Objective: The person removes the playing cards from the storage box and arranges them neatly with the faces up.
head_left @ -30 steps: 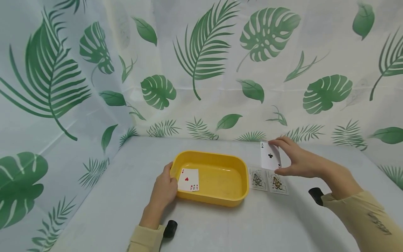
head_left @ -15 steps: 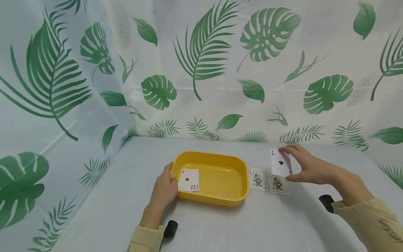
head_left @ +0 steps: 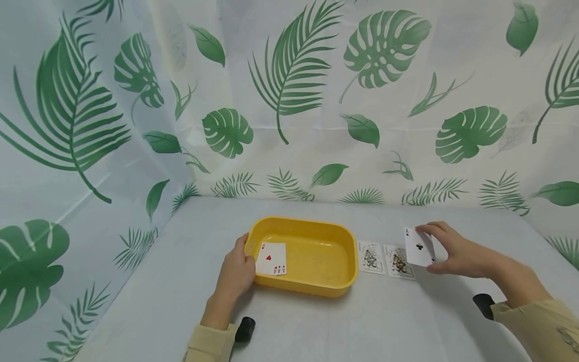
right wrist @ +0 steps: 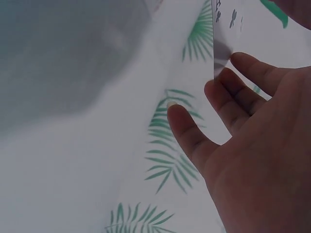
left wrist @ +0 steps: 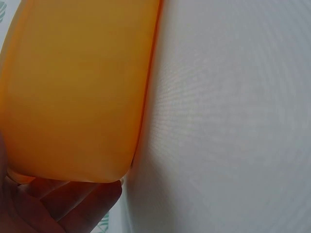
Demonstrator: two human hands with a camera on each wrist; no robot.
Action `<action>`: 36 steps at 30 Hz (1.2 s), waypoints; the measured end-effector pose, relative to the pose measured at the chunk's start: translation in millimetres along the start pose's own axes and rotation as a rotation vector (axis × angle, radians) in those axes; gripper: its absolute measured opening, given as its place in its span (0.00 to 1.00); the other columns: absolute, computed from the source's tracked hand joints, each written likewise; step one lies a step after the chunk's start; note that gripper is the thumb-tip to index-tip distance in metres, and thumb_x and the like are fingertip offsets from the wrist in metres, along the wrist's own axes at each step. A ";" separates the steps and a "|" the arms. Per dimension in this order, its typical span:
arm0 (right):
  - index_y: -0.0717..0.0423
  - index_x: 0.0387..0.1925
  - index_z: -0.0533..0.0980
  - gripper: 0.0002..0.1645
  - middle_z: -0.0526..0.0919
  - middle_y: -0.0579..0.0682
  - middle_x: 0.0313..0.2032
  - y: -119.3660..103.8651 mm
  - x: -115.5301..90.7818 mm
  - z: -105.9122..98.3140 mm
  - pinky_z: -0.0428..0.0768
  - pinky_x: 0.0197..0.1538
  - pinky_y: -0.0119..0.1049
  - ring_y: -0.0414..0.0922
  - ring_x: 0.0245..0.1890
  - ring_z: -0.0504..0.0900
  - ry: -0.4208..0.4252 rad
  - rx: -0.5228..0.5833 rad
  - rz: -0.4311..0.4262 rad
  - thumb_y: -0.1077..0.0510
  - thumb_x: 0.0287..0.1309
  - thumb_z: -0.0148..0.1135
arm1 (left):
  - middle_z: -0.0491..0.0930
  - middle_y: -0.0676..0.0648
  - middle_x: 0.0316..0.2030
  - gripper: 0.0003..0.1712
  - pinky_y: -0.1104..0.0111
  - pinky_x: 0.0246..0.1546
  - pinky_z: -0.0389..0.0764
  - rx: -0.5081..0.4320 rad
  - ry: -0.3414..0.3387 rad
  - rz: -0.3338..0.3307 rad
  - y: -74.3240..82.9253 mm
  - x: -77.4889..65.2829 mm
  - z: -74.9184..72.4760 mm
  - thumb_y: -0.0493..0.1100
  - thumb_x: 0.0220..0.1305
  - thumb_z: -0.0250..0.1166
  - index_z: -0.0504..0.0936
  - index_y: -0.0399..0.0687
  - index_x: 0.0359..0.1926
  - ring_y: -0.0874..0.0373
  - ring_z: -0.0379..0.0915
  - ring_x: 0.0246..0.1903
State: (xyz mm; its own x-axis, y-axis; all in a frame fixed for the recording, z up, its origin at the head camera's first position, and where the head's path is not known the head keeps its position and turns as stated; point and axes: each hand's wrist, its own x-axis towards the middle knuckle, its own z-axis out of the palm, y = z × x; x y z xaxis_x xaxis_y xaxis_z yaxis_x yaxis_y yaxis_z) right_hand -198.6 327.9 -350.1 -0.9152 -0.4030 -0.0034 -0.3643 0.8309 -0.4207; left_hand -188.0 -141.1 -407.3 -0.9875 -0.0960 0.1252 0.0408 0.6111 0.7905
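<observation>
At its left end, a yellow plastic tray [head_left: 318,256] is gripped by my left hand [head_left: 237,271], thumb at the rim. In the left wrist view, the fingers [left wrist: 92,204] lie along the outside of the tray's end wall [left wrist: 77,97]. An ace of hearts [head_left: 270,257] lies face up inside the tray, with other ace corners peeking from under it. My right hand [head_left: 466,256] pinches an ace of clubs [head_left: 417,249] by its edges, tilted and raised over the table. That card [right wrist: 220,48] shows edge-on at the fingertips in the right wrist view.
Two joker cards lie side by side right of the tray: a grey one [head_left: 371,257] and a coloured one [head_left: 397,261], whose right edge the ace overlaps in the head view. A white leaf-patterned curtain [head_left: 312,125] closes off the back and left.
My right hand has carried the ace of clubs to the right and nearer, from behind the jokers to beside the coloured one. The left hand and tray stay put.
</observation>
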 end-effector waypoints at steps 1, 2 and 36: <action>0.69 0.67 0.63 0.51 0.60 0.68 0.63 2.9 -1.4 0.9 0.70 0.57 0.67 0.65 0.61 0.63 0.001 -0.001 0.006 0.58 0.45 0.79 | 0.71 0.35 0.67 0.34 0.48 0.64 0.67 0.000 0.000 0.002 0.0 0.0 0.0 0.32 0.65 0.47 0.62 0.35 0.73 0.43 0.71 0.61; 0.69 0.67 0.63 0.51 0.60 0.69 0.63 5.4 -2.7 1.7 0.69 0.56 0.68 0.66 0.60 0.63 -0.003 0.004 0.010 0.58 0.45 0.79 | 0.71 0.35 0.67 0.34 0.48 0.64 0.67 0.000 0.000 0.002 -0.1 -0.1 0.1 0.32 0.65 0.47 0.62 0.35 0.73 0.43 0.71 0.61; 0.70 0.65 0.65 0.49 0.58 0.76 0.63 37.4 -10.4 21.0 0.59 0.59 0.76 0.77 0.63 0.56 -0.131 0.061 0.148 0.63 0.40 0.77 | 0.69 0.35 0.68 0.34 0.48 0.65 0.67 0.005 -0.003 -0.009 -1.1 -0.1 0.1 0.32 0.65 0.47 0.61 0.35 0.74 0.45 0.71 0.60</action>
State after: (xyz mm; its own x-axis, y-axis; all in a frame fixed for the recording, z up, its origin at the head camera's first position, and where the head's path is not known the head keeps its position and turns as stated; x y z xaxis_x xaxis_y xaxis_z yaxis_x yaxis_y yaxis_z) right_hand -199.1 355.1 -384.9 -0.9262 -0.3281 -0.1857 -0.2127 0.8614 -0.4613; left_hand -188.0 -141.7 -408.2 -0.9883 -0.0988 0.1160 0.0312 0.6139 0.7888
